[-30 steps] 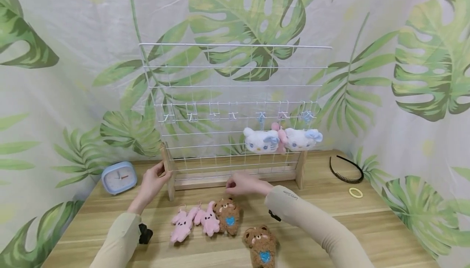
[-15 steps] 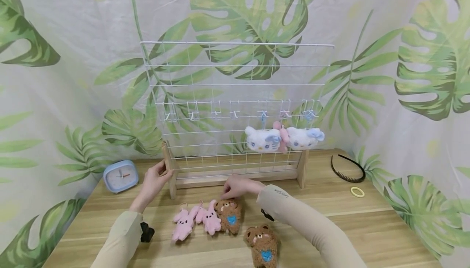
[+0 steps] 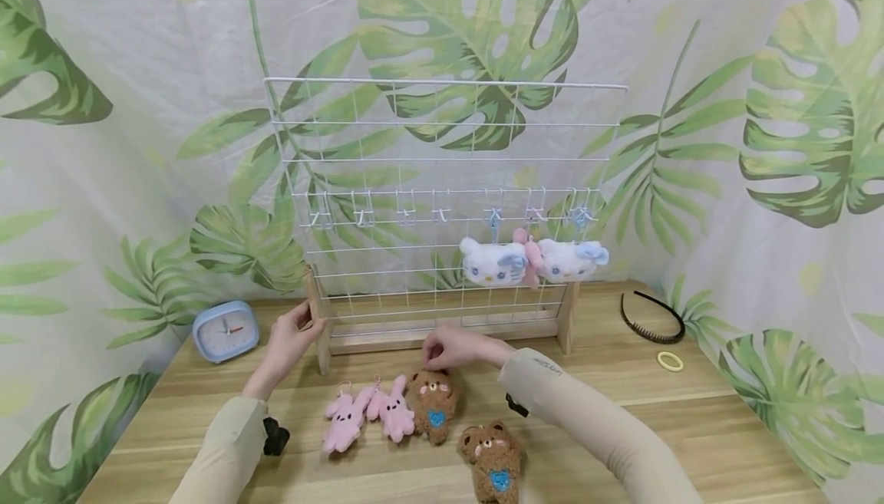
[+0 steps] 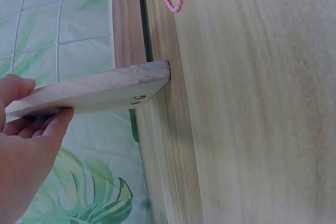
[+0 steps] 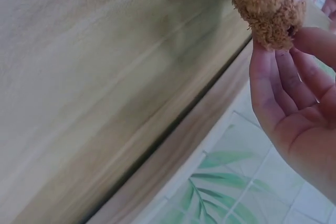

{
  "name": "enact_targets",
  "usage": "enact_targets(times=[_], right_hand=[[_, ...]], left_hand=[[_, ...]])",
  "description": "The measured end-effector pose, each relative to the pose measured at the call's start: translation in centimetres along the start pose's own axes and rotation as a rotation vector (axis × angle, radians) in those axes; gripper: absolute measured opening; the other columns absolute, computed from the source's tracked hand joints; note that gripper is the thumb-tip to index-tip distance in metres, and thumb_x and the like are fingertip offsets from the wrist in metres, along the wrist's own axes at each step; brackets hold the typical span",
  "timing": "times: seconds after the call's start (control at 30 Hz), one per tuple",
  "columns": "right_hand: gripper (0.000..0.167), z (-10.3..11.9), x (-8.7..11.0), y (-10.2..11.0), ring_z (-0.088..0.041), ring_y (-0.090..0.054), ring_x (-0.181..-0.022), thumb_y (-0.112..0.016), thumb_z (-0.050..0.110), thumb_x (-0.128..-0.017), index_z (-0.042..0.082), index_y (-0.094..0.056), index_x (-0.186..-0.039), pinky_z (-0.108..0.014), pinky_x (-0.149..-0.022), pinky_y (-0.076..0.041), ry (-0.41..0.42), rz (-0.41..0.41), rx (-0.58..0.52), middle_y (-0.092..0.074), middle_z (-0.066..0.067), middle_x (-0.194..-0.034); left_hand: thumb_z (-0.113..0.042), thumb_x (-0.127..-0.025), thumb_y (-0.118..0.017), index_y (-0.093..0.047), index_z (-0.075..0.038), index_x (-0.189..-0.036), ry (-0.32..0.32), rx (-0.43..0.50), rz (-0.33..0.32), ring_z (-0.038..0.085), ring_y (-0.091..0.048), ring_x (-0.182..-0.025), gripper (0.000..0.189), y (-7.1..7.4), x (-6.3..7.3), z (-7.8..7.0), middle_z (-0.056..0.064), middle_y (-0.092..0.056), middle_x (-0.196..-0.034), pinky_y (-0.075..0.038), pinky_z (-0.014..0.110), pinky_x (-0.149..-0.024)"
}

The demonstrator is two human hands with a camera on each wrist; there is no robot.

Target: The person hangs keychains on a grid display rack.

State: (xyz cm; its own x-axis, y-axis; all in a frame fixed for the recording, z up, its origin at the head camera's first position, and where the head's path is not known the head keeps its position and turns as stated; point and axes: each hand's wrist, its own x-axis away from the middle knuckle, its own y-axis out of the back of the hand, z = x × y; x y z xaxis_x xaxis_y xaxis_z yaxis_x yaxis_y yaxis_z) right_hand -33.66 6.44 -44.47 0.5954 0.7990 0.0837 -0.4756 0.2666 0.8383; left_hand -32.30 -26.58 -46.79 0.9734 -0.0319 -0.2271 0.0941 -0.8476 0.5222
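Note:
My left hand (image 3: 288,341) grips the wooden side post (image 4: 100,88) of a white wire grid rack (image 3: 442,159), thumb on one face and fingers on the other. With its fingertips, my right hand (image 3: 456,347) pinches the top of a brown teddy bear plush (image 3: 435,408) with a blue heart patch. In the right wrist view the bear's fuzzy head (image 5: 268,9) hangs at the thumb and fingers; its loop is hidden. A second bear plush (image 3: 493,458) lies nearer the front. Two pink bunny plush charms (image 3: 344,420) lie left of the held bear.
Several clear hooks (image 3: 406,217) hang along the grid. White cat plushes (image 3: 493,262) with blue bows and a pink plush (image 3: 530,258) hang at its right. A blue alarm clock (image 3: 225,331) stands left; a black headband (image 3: 652,327) and yellow ring (image 3: 670,361) lie right.
My right hand has come down to the bear beside the bunnies and taken hold of its top; the bear has tilted more upright. My left hand has stayed on the post.

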Motion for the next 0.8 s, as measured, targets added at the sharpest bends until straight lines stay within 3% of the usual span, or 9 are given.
enact_targets(times=[0.17,0.4,0.8], right_hand=[[0.007,0.6,1.4,0.9,0.003,-0.055,-0.070,-0.065,0.005,-0.090,0.004,-0.072,-0.089,-0.010,-0.063,-0.048,0.003,-0.055,0.000,-0.072,-0.008,-0.086],[0.006,1.1,2.4,1.7,0.001,-0.048,-0.064,-0.064,0.012,-0.089,0.010,-0.065,-0.084,-0.012,-0.057,-0.041,-0.025,-0.135,0.082,-0.064,0.003,-0.075],[0.003,3.2,4.3,4.4,0.004,-0.059,-0.066,-0.063,0.008,-0.089,0.006,-0.066,-0.089,-0.012,-0.060,-0.049,0.040,-0.235,-0.017,-0.074,-0.002,-0.079]], left_hand=[[-0.014,-0.102,-0.054,-0.033,0.012,-0.149,0.004,-0.001,0.013,0.046,-0.046,-0.136,0.058,0.0,0.1,-0.1,0.035,-0.044,-0.145,-0.045,0.050,-0.107],[-0.016,-0.103,-0.053,-0.032,0.010,-0.150,0.018,-0.012,0.017,0.044,-0.046,-0.137,0.058,0.0,0.1,-0.3,0.033,-0.044,-0.147,-0.047,0.048,-0.107],[-0.015,-0.102,-0.054,-0.034,0.012,-0.148,0.006,-0.021,0.007,0.045,-0.047,-0.135,0.057,0.0,0.0,-0.1,0.034,-0.046,-0.144,-0.046,0.051,-0.107]])
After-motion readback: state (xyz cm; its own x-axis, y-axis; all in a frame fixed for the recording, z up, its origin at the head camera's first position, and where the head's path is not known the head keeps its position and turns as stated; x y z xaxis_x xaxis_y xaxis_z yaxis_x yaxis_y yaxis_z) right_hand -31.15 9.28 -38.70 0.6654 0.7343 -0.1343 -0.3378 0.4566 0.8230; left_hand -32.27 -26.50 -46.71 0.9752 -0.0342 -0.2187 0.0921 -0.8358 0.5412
